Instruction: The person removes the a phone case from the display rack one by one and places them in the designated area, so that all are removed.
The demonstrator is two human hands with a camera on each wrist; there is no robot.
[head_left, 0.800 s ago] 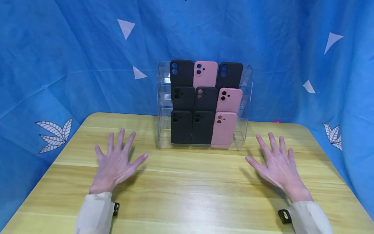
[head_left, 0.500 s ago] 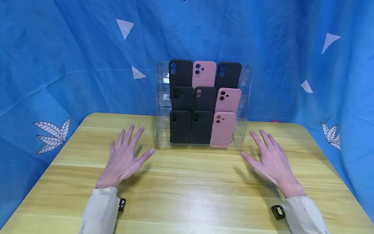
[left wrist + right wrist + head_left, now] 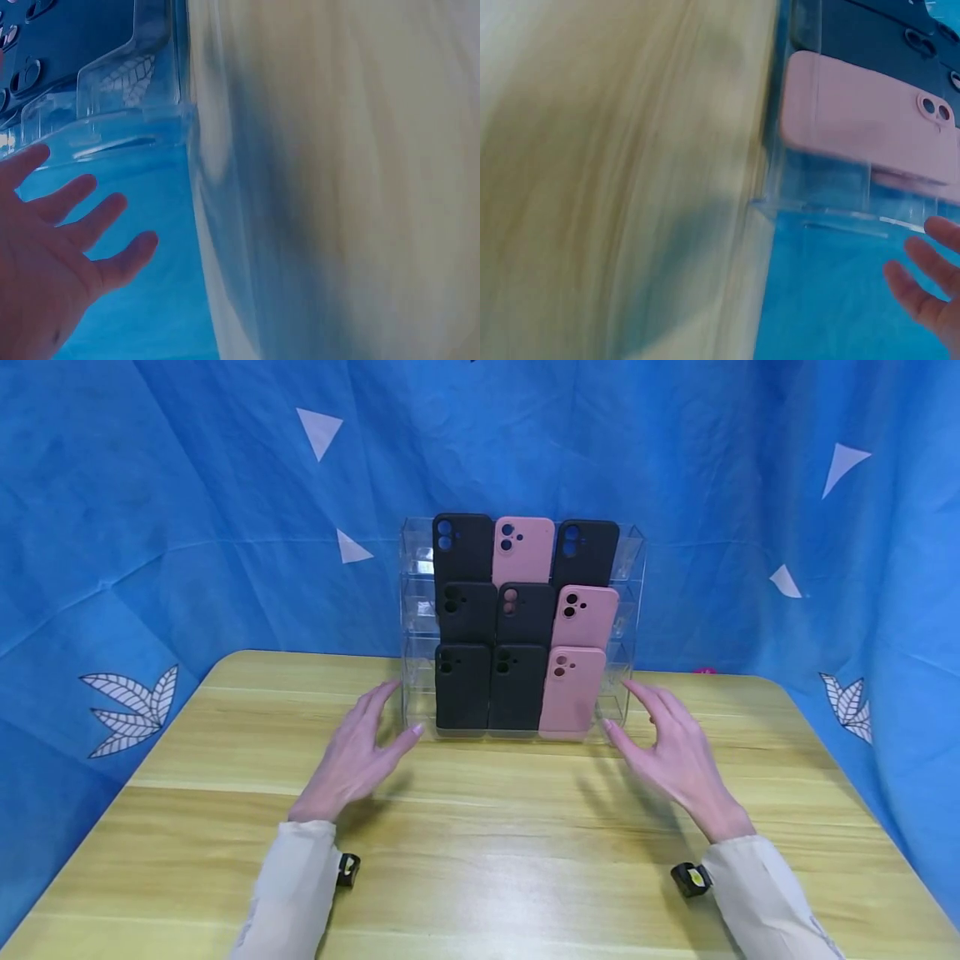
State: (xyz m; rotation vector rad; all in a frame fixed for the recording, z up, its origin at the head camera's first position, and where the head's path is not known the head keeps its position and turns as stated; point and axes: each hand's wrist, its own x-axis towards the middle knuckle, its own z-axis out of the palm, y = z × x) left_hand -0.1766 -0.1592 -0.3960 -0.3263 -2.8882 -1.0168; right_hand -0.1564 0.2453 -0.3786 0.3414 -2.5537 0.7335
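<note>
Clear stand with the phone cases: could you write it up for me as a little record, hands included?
Stand: clear rack on a wooden table
Order: left to right
Top row: black case, pink case, black case
Middle row: black case, black case, pink case
Bottom row: black case, black case, pink case
Left hand: open beside rack's left end, holding nothing
Right hand: open beside rack's right end, holding nothing
Contact with rack: cannot tell
Backdrop: blue cloth

Rack (image 3: 634, 602) appears to be clear, glossy, smooth plastic; phone cases (image 3: 462, 689) look matt, smooth and plastic; tabletop (image 3: 487, 852) shows smooth wood grain with a soft sheen; backdrop (image 3: 225, 468) is creased cloth; sleeves (image 3: 292, 885), matt cloth.
</note>
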